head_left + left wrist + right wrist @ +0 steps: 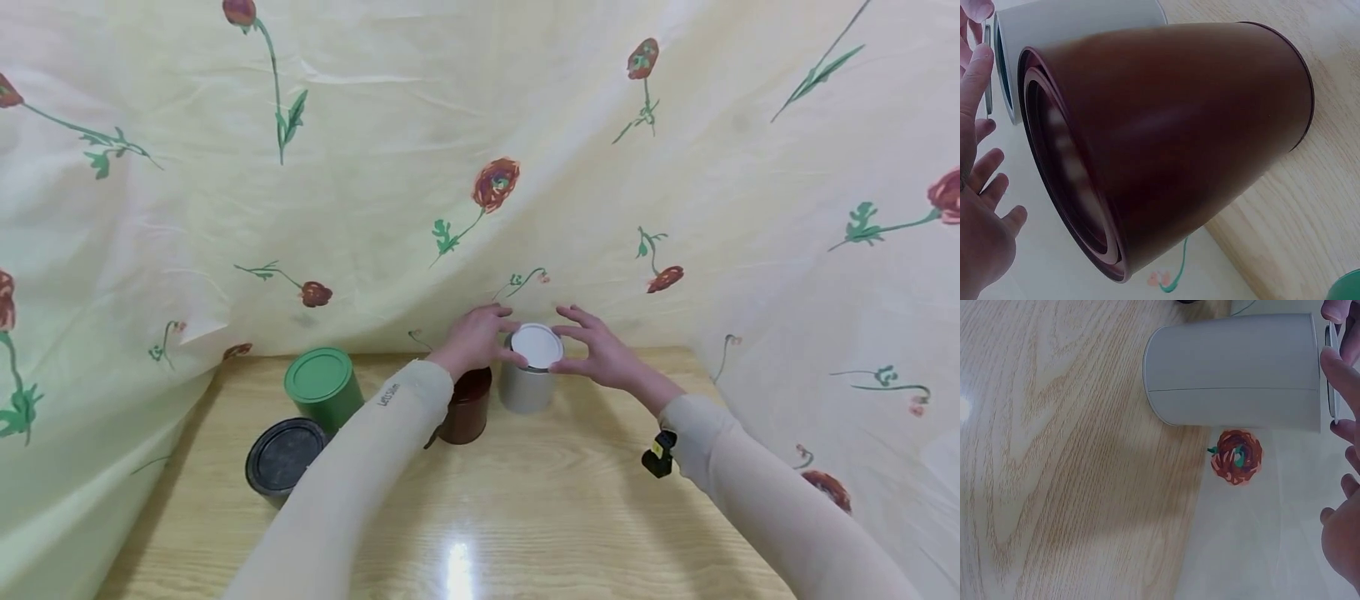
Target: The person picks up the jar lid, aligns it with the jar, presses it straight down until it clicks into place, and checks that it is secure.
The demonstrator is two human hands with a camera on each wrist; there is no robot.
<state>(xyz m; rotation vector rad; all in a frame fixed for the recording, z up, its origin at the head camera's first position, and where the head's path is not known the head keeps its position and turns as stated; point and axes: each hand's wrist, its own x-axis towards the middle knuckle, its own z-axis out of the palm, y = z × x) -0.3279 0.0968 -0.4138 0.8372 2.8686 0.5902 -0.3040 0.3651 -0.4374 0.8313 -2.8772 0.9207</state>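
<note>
Both hands hold a round white lid by its edge, from opposite sides. It sits just above the mouth of a light grey can, and the wrist views show a narrow gap between lid and rim. My left hand pinches the left edge with thumb and finger, reaching over a dark brown can. On the right edge are the thumb and fingertips of my right hand, its other fingers spread. The grey can stands upright on the table.
A green can and a black can stand to the left, the black one partly behind the left sleeve. Flowered cloth hangs right behind the wooden table and along its sides. The brown can stands close beside the grey one.
</note>
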